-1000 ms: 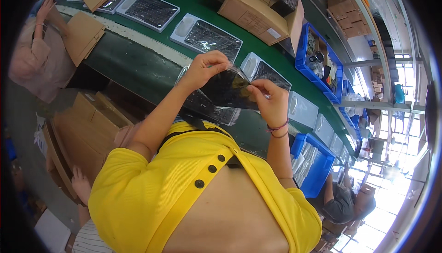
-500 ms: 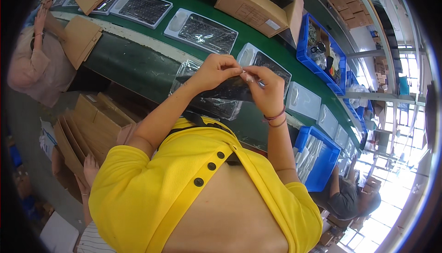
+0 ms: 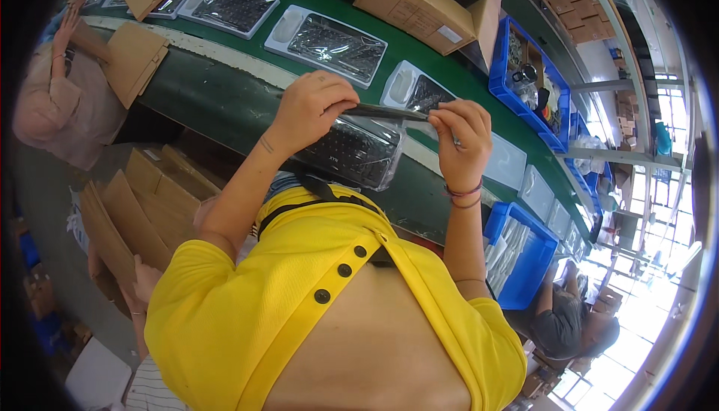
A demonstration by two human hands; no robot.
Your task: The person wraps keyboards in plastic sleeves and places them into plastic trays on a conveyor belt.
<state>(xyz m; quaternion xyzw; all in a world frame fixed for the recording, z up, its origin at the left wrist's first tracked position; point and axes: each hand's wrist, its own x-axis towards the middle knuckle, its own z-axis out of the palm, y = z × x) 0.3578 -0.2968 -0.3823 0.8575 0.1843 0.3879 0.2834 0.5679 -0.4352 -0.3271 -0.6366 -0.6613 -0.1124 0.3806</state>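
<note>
My left hand (image 3: 308, 111) and my right hand (image 3: 463, 141) each pinch one end of a thin, dark, flat thing (image 3: 383, 111). It stretches between them nearly edge-on, so its kind does not show. A bit of clear film glints near my right fingers. Just below it, a black keyboard (image 3: 352, 153) in clear plastic wrap lies at the near side of the bench; my left hand and wrist cover part of it. Beyond my hands, a white tray (image 3: 397, 85) holds another wrapped black keyboard, partly hidden by my right hand.
Several white trays with wrapped keyboards (image 3: 337, 46) line the green belt (image 3: 247, 53). An open carton (image 3: 412, 7) stands at the far side. Blue bins (image 3: 558, 138) are on the right, one nearer (image 3: 532, 276) with flat packs. Co-workers sit left (image 3: 67, 104) and right (image 3: 562, 317).
My hands were close together, pinching at one spot above a dark sheet. Now they are apart, with the dark thing held level between them, and the wrapped keyboard shows more below.
</note>
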